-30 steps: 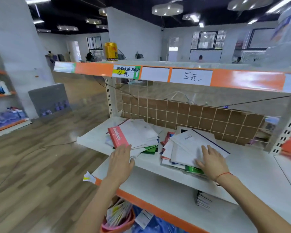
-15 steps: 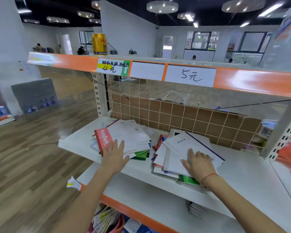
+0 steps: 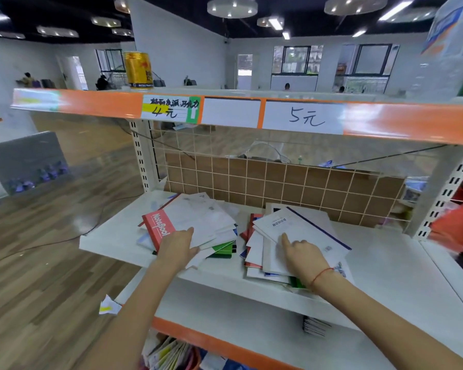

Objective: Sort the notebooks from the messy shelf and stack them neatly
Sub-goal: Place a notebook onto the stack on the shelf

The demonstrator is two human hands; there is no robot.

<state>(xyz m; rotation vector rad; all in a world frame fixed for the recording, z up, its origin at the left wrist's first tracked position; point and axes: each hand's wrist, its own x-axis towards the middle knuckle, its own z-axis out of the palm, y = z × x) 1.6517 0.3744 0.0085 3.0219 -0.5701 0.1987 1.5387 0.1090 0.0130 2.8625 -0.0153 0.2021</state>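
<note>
While wood-plank floor (image 3: pixel 38 263) fills the nine o'clock side of the view, a white middle shelf (image 3: pixel 112 236) juts out from a store rack, its left front corner hanging over open floor. A grey panel (image 3: pixel 24 158) leans by the wall at ten o'clock, and a scrap of paper (image 3: pixel 108 305) lies on the floor near seven o'clock. Above, an orange-edged top shelf (image 3: pixel 99 105) carries a gold can (image 3: pixel 138 70) at eleven o'clock and handwritten price labels (image 3: pixel 302 118) at twelve. A wire grid (image 3: pixel 278 182) backs the middle shelf.

The left hand (image 3: pixel 178 247) rests flat, fingers relaxed, on the left notebook pile (image 3: pixel 198 220), whose red-spined book sits just beside the fingers. The right hand (image 3: pixel 302 255) lies on the right notebook pile (image 3: pixel 292 225), index finger extended and the others loosely bent; whether this grip pinches a cover I cannot tell. That pile overhangs the shelf's front edge at five o'clock. Bare white shelf stretches from the right pile toward three o'clock, up to the slotted upright (image 3: pixel 444 193). A lower shelf (image 3: pixel 251 324) projects below.
</note>
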